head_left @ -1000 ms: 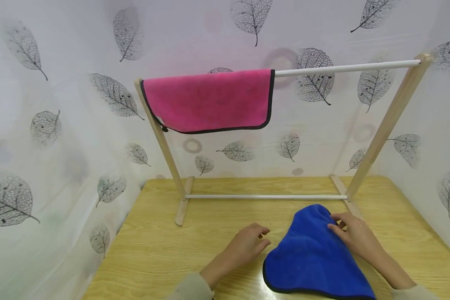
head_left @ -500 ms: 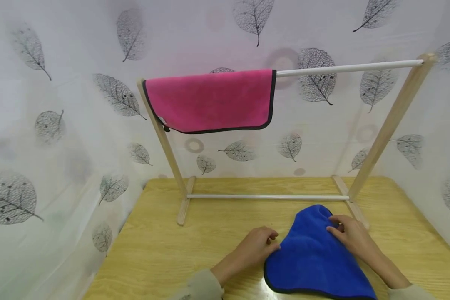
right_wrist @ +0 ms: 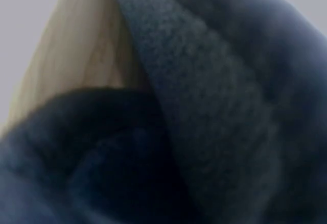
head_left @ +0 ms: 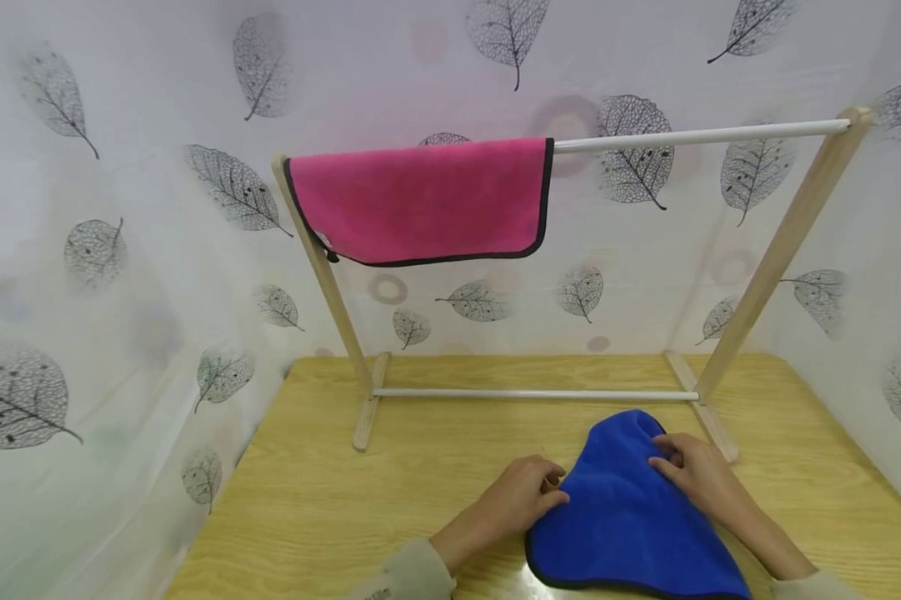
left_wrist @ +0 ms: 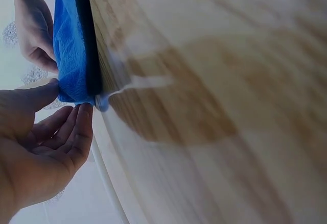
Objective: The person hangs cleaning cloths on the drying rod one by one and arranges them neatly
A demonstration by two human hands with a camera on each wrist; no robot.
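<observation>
A blue towel [head_left: 621, 508] with black trim lies bunched on the wooden table, its folded top end pointing at the rack. My left hand [head_left: 521, 497] pinches the towel's left edge, thumb over the cloth and fingertips at its border. In the left wrist view, the left hand [left_wrist: 48, 145] has its thumb and fingertips close on either side of the blue towel's corner [left_wrist: 71, 76]. My right hand [head_left: 699, 475] holds the towel's upper right edge between thumb and curled fingers. Dark, blurred fabric [right_wrist: 204, 96] fills most of the right wrist view, hiding those fingers.
Behind the towel stands a wooden rack with a white top rail [head_left: 698, 136] and a lower bar [head_left: 533, 394]. A pink towel [head_left: 427, 204] with black trim hangs over the rail's left half. Leaf-patterned sheeting [head_left: 142, 333] surrounds the table [head_left: 330, 517].
My left hand has moved right to the blue towel's left edge, and its thumb now overlaps the cloth. The right hand stays at the right edge, shifted slightly. The pink towel hangs unchanged.
</observation>
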